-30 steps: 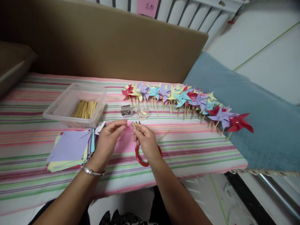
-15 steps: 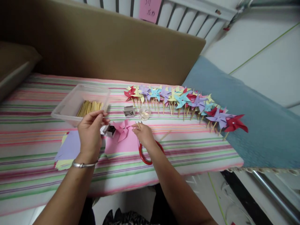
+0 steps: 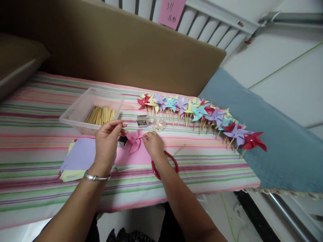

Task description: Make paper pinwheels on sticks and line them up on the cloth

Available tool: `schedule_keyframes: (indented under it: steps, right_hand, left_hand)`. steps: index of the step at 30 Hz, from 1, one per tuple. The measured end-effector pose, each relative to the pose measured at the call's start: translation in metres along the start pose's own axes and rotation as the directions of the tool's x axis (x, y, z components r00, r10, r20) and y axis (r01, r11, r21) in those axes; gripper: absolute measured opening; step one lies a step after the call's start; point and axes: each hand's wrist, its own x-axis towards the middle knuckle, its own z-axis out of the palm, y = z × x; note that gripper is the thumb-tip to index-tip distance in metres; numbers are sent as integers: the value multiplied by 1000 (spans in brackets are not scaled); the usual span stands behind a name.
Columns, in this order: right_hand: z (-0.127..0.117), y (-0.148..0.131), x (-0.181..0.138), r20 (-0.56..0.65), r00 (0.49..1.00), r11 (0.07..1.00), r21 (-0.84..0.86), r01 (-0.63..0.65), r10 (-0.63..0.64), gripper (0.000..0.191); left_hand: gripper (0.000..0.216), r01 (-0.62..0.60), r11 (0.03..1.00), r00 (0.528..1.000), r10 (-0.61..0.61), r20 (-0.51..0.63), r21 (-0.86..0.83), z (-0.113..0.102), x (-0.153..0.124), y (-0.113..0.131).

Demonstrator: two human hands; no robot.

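Observation:
A pink paper pinwheel point(image 3: 135, 141) with a small pin head at its centre is pinched at its right side by my right hand point(image 3: 153, 145). My left hand point(image 3: 108, 143), with a silver bangle at the wrist, hovers to the left of the pinwheel. Its thumb and fingertips are pressed together; anything between them is too small to make out. Below the pinwheel lies pink paper point(image 3: 133, 159). A small box with dark contents point(image 3: 122, 141) stands partly hidden behind my left hand. Red-handled scissors point(image 3: 176, 163) lie under my right forearm.
A clear plastic tub point(image 3: 75, 116) holds short wooden sticks point(image 3: 101, 115). A small box of metal pins point(image 3: 142, 121) and a round clear dish point(image 3: 158, 124) stand behind the pinwheel. Finished pinwheels point(image 3: 199, 111) line the table's back and right. Coloured paper sheets point(image 3: 79, 154) lie left.
The view has shifted slightly, so the tub and both hands appear further right. My left hand's fingertips have come nearer the pinwheel. My right hand keeps its pinch.

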Motion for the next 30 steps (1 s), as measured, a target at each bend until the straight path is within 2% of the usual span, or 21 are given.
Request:
schedule_keyframes:
  steps: [5, 10, 15, 17, 19, 21, 24, 30]
  right_hand:
    - [-7, 1, 4, -38, 999, 998, 56, -36, 39, 13]
    - [-31, 6, -1, -159, 984, 977, 208, -48, 82, 12]
    - [-50, 3, -12, -289, 953, 970, 241, -24, 95, 14]
    - [-52, 0, -16, -327, 942, 975, 223, 3, 72, 13]
    - [-50, -3, -20, -351, 936, 979, 197, 45, 27, 13]
    - [-47, -6, -22, -353, 935, 982, 170, 86, -21, 14]
    - [-46, -7, -24, -336, 940, 979, 162, 125, -64, 15]
    - [-46, -7, -26, -339, 934, 969, 175, 176, -109, 14]
  left_hand:
    - [18, -9, 1000, 1000, 9, 17, 24, 1, -2, -5]
    - [30, -44, 994, 998, 40, 45, 104, 8, -8, -11]
    - [58, 116, 984, 970, -141, 196, 134, 24, -21, -22]
    - [56, 165, 970, 941, -209, 268, 176, 29, -27, -26]
    - [44, 198, 961, 920, -251, 301, 193, 31, -32, -29]
    - [35, 247, 956, 915, -284, 287, 158, 30, -34, -32]
    - [32, 327, 942, 913, -337, 231, 81, 29, -33, -36]
    - [28, 375, 927, 916, -373, 146, 14, 26, -29, -40]
